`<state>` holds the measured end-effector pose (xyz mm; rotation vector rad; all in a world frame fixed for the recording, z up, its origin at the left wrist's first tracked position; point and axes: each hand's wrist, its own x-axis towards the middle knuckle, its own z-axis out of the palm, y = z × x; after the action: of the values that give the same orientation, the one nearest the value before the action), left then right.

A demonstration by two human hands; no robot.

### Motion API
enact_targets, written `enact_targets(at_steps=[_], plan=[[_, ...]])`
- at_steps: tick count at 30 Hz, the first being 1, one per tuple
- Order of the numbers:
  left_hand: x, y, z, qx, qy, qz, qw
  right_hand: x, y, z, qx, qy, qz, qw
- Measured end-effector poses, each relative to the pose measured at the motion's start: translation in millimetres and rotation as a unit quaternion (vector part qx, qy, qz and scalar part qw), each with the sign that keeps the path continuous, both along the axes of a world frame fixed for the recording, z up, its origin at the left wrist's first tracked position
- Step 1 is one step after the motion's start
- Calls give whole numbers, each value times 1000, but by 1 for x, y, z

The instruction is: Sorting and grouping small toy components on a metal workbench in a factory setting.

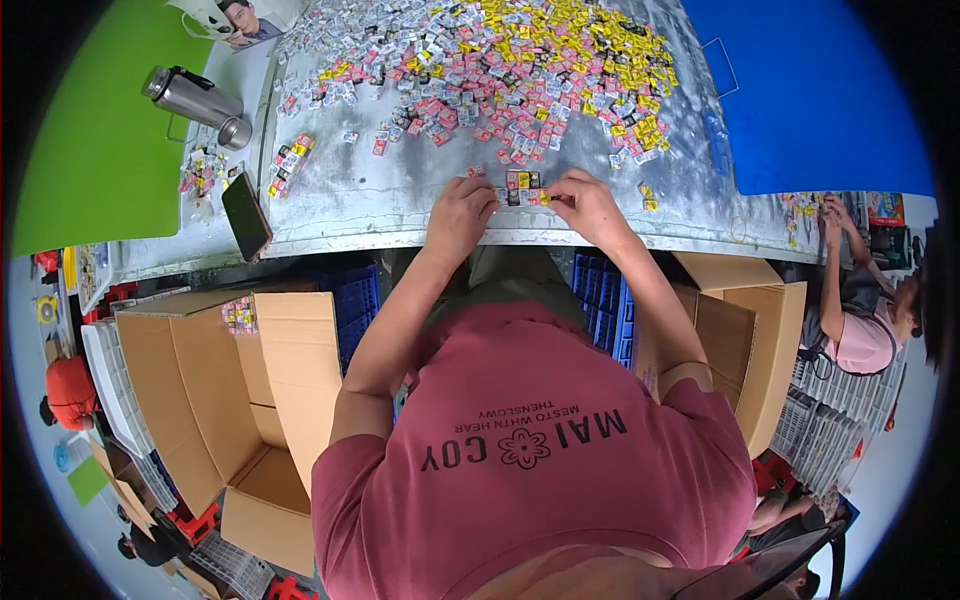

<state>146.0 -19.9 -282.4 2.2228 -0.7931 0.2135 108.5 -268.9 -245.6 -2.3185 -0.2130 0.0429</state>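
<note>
On the near edge of the metal-topped table (pixel 360 215), a small block of printed square pieces (pixel 522 190) in white, yellow, pink and black lies between my hands. My left hand (pixel 462 212) is closed, its fingertips at the block's left end. At the right end, my right hand (pixel 592 207) pinches a small yellow piece (pixel 546 198) between thumb and forefinger. What lies inside the left fingers is too small to make out. Just beyond the left hand sits a loose pink-and-white piece (pixel 475 172). Farther back spreads a large loose heap of similar pieces (pixel 520 90).
A phone (pixel 246 215) leans over the table's front edge, near a steel flask (pixel 197 105) and a joined strip of pieces (pixel 290 166). Open cardboard boxes stand left (pixel 200 400) and right (pixel 770 330) below. Green (pixel 90 130) and blue (pixel 820 95) panels flank the table. A co-worker (pixel 855 310) is at right.
</note>
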Motion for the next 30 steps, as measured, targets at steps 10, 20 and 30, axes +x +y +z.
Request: enact_targets(at_steps=[10, 20, 30], plan=[[-21, -5, -4, 67, -92, -51, 992, -13, 0, -9, -52, -126, 27, 990], [-36, -12, -7, 193, -39, -107, 975, -37, 9, -6, -161, -217, 16, 963], [-37, -19, 3, 189, -45, -110, 975, -48, -4, -14, -157, -206, -10, 966]])
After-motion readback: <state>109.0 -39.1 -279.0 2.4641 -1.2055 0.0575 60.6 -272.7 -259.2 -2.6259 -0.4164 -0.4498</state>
